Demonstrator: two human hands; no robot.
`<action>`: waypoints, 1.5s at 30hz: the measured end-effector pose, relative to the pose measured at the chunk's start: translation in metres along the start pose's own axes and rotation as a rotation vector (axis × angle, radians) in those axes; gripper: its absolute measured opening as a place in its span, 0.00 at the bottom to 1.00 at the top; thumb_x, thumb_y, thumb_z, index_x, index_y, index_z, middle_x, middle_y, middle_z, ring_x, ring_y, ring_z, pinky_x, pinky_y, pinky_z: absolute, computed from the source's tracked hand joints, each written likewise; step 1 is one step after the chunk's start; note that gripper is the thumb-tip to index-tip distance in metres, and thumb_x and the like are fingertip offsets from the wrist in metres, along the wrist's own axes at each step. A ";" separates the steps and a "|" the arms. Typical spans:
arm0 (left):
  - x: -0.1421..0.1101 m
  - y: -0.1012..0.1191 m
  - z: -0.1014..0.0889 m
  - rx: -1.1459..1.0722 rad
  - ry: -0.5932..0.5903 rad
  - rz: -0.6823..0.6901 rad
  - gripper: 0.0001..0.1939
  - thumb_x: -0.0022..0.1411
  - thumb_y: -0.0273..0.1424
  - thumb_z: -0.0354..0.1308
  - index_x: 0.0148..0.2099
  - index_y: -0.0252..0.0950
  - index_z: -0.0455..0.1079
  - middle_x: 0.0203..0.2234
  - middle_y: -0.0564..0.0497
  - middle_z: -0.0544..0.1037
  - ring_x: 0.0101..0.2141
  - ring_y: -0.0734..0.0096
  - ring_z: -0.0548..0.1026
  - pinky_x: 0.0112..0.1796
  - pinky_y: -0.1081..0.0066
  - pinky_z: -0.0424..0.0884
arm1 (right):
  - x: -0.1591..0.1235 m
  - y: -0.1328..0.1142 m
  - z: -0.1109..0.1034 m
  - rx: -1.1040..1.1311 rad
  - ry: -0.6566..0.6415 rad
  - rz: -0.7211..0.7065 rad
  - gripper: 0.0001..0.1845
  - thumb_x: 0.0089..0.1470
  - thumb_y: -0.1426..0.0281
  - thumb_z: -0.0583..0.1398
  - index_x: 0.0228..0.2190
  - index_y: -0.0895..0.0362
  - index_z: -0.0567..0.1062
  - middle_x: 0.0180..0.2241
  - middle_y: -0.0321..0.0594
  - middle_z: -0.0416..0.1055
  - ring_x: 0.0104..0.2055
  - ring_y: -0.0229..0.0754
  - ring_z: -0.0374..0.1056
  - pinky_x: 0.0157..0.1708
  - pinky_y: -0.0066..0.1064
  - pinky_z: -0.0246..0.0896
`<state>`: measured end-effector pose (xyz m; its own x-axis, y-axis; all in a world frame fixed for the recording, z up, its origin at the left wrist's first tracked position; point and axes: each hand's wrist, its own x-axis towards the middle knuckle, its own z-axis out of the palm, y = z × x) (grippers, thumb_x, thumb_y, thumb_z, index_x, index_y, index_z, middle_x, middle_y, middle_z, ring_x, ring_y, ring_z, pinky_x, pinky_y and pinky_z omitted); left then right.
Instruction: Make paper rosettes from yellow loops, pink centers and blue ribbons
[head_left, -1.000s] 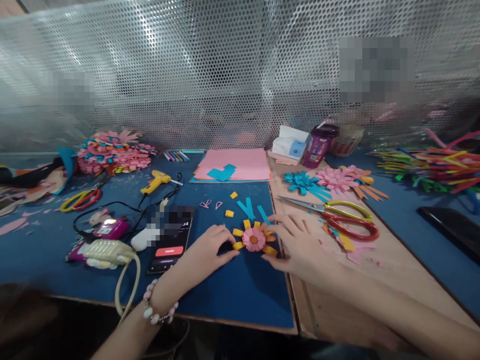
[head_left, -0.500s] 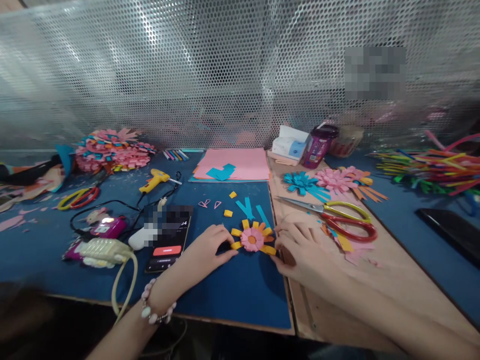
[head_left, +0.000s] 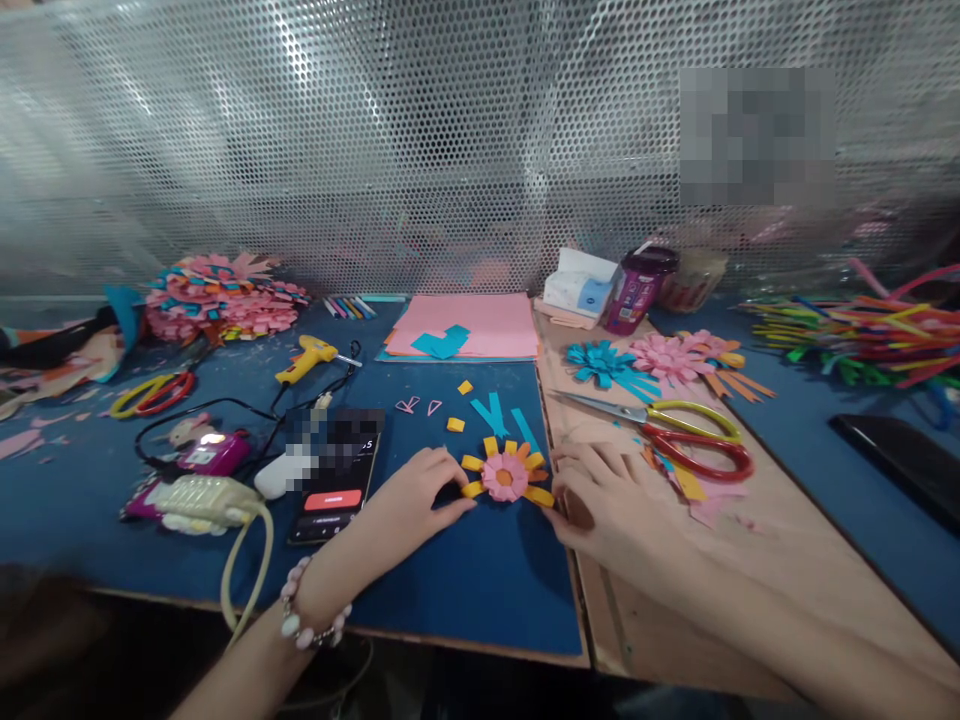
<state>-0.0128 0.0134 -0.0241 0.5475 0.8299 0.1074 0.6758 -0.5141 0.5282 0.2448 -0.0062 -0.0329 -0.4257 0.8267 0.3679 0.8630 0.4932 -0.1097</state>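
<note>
A paper flower (head_left: 504,478) with a pink middle, an orange centre and yellow looped petals is between my hands, just above or on the blue tabletop. My left hand (head_left: 427,490), with a beaded bracelet at the wrist, pinches a petal on the flower's left side between thumb and fingers. On the other side, my right hand (head_left: 600,495) has its thumb and forefinger closed at the tip of a lower right petal. Behind the flower lie blue paper strips (head_left: 491,415) and small yellow paper pieces (head_left: 455,425).
Scissors (head_left: 675,425) lie on the wooden board beyond my right hand, near finished paper flowers (head_left: 667,358). Stacked pink paper (head_left: 469,322) is at the back. Left are a phone (head_left: 341,485), a yellow glue gun (head_left: 306,360), cables and a power strip (head_left: 206,500). A purple cup (head_left: 637,290) stands behind.
Both hands and the flower stay almost where they were. The right fingertips have shifted very slightly at the petal, and the camera view has moved a little.
</note>
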 end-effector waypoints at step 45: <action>0.002 -0.002 0.003 0.023 0.036 0.037 0.07 0.63 0.35 0.56 0.38 0.36 0.68 0.36 0.51 0.71 0.42 0.66 0.67 0.46 0.64 0.65 | 0.029 -0.023 0.032 -0.145 0.278 -0.379 0.05 0.54 0.68 0.60 0.30 0.56 0.75 0.29 0.38 0.70 0.37 0.45 0.59 0.34 0.37 0.47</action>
<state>-0.0117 0.0155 -0.0272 0.5542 0.8175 0.1567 0.6669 -0.5487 0.5042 0.2043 0.0151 -0.0496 -0.6453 0.4828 0.5920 0.6988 0.6861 0.2021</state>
